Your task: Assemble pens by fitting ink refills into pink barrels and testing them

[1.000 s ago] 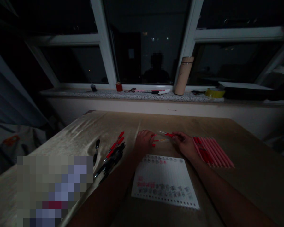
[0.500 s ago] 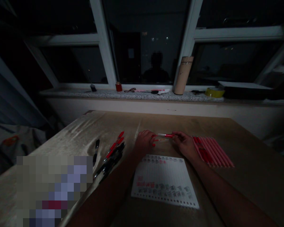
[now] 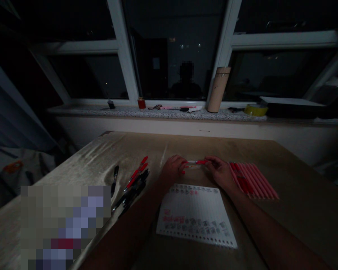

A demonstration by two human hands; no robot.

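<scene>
A red pen with a clear barrel [image 3: 196,162] lies level between my two hands, just beyond the notebook sheet [image 3: 194,210]. My left hand [image 3: 173,167] is closed around its left end, where a red part shows at the fingers. With thumb and fingertips, my right hand [image 3: 216,167] pinches the right end. Beneath the left fingers another small red piece shows, too dim to name. The sheet is lined, with punched holes along its edges and rows of black and red handwriting.
Left of my left arm lie black pens [image 3: 135,191] and red pens [image 3: 138,170], with a single black pen [image 3: 115,178] apart. A row of pink pencil-like sticks [image 3: 260,180] lies at right. The windowsill holds a tan flask [image 3: 219,90] and yellow tape [image 3: 255,109].
My left hand has shifted slightly right, nearer my right hand, and less of the pen's left end shows. The right hand has hardly moved.
</scene>
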